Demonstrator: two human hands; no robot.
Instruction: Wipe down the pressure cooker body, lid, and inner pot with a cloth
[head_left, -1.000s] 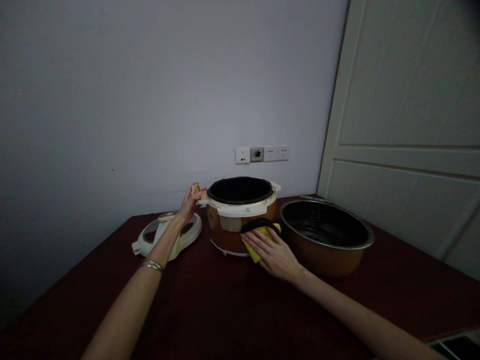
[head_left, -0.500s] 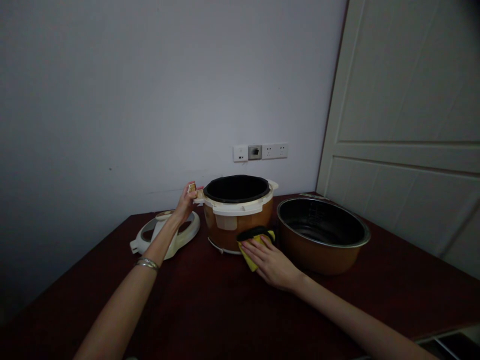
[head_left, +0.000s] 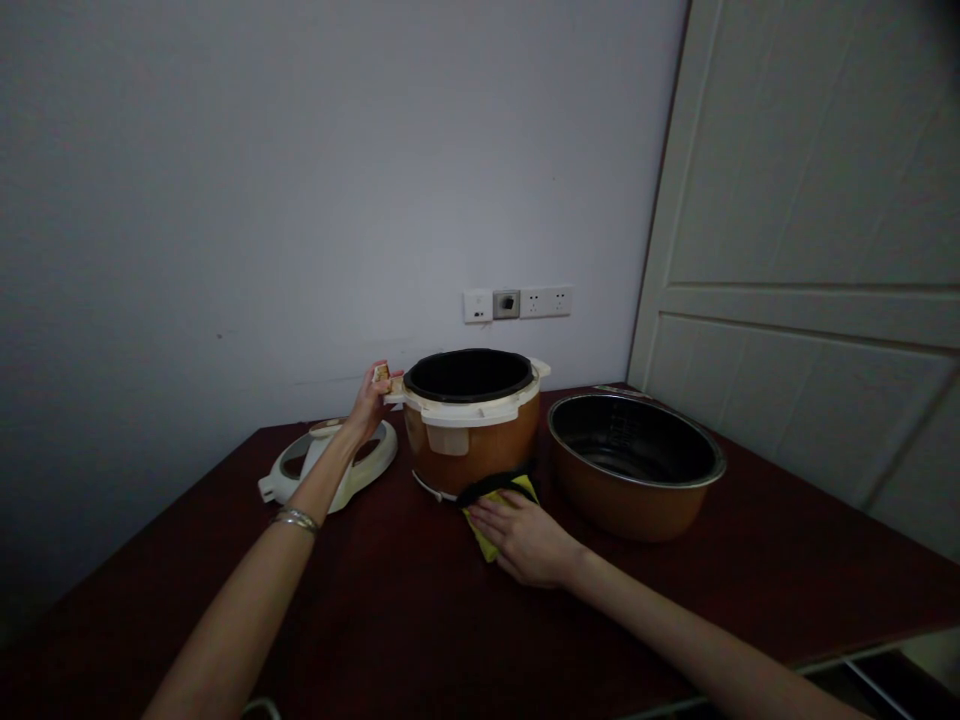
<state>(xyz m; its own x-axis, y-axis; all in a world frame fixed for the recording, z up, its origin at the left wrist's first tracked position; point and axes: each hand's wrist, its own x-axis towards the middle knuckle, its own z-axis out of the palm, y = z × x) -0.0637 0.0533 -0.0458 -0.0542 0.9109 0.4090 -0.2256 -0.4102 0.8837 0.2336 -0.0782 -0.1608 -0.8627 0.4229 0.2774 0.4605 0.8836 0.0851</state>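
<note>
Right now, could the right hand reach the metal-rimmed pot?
Probably yes: nothing visible stands between the right hand and the metal-rimmed pot to its right, though the hand is busy pressing a yellow-and-black cloth low beside the cooker.

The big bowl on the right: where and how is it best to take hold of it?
Probably by the silver rim of the bowl, coming from the right. The bowl stands upright, no handle shows, and the rim circles its open mouth; the pot stands close on the bowl's left, leaving less room there.
</note>
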